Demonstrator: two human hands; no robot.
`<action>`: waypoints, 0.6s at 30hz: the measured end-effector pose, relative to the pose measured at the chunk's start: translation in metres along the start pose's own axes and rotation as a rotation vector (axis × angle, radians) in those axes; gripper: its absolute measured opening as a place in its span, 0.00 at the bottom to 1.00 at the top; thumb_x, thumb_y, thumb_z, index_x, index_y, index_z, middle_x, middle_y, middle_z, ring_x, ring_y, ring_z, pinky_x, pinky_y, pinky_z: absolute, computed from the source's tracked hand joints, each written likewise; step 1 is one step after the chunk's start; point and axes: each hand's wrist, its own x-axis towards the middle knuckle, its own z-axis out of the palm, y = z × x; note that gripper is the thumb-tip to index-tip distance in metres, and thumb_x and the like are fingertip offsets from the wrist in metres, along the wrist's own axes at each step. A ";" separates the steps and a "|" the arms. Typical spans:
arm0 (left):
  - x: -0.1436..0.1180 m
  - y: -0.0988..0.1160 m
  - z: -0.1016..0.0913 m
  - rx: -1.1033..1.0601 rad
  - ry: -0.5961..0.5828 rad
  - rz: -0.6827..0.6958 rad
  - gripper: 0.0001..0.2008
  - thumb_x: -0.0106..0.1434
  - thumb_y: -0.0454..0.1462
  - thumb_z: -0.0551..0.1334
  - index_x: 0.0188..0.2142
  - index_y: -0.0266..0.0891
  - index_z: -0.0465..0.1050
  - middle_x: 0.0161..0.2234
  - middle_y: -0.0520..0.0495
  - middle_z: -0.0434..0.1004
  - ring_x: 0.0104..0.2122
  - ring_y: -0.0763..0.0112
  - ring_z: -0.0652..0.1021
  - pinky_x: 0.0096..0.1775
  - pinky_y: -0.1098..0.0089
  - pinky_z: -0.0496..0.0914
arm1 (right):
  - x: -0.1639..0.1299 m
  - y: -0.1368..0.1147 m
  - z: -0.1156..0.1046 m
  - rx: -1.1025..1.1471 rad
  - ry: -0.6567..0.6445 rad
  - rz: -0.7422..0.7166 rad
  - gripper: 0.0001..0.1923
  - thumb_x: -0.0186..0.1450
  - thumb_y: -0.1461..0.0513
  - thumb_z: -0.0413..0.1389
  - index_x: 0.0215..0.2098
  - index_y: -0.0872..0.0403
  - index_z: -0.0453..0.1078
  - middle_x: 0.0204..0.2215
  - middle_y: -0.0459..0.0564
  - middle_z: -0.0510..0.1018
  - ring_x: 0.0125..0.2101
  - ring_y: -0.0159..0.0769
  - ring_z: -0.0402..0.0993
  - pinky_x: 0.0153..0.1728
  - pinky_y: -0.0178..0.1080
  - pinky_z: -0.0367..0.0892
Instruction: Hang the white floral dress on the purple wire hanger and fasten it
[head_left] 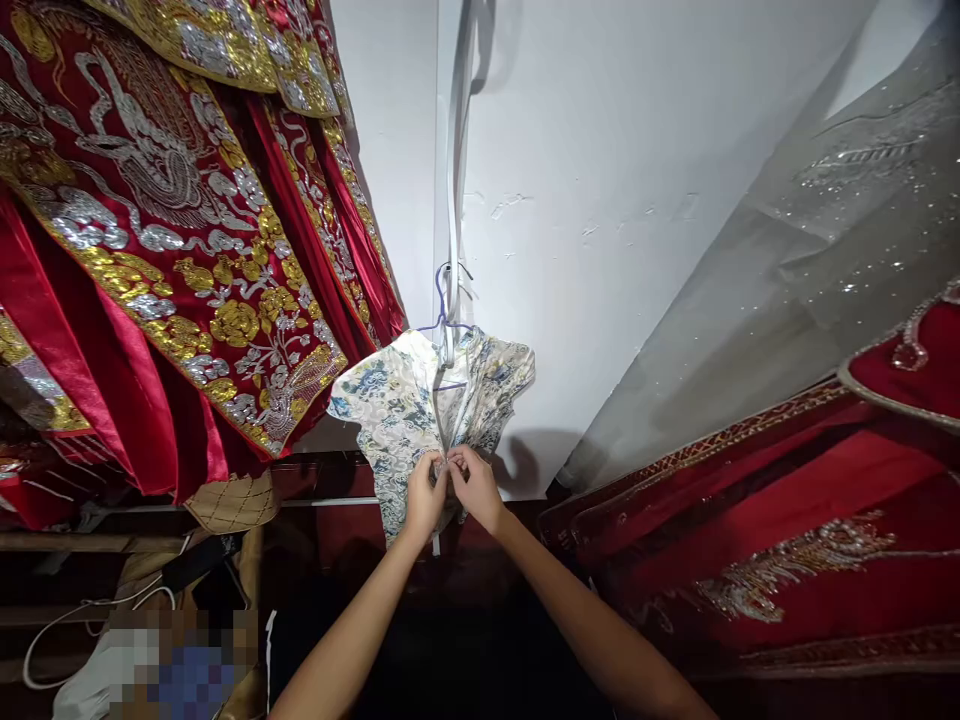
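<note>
A short-sleeved shirt (397, 400) with a blue, cream and yellowish floral print hangs on a thin purple hanger (442, 318) in front of the white wall. Its collar and upper front are parted, with the edges meeting lower down. My left hand (426, 495) pinches one front edge at chest height. Right beside it, my right hand (474, 485) pinches the other edge, and the fingertips of both hands nearly touch. Whatever small fastening lies between the fingers is hidden.
Red embroidered garments (172, 200) with gold and silver sequins hang at left. A sheer sparkling grey-white fabric (750, 290) and red beaded garments (810, 500) fill the right. A white strap (452, 180) runs down to the hanger. A wooden rack (251, 580) with cables stands lower left.
</note>
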 end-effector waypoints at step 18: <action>-0.016 0.026 -0.022 0.113 -0.064 -0.019 0.10 0.67 0.41 0.55 0.32 0.41 0.68 0.25 0.51 0.69 0.26 0.67 0.71 0.32 0.70 0.64 | 0.111 -0.179 -0.039 0.721 0.094 0.036 0.11 0.52 0.66 0.62 0.31 0.52 0.65 0.27 0.46 0.76 0.28 0.30 0.69 0.27 0.32 0.64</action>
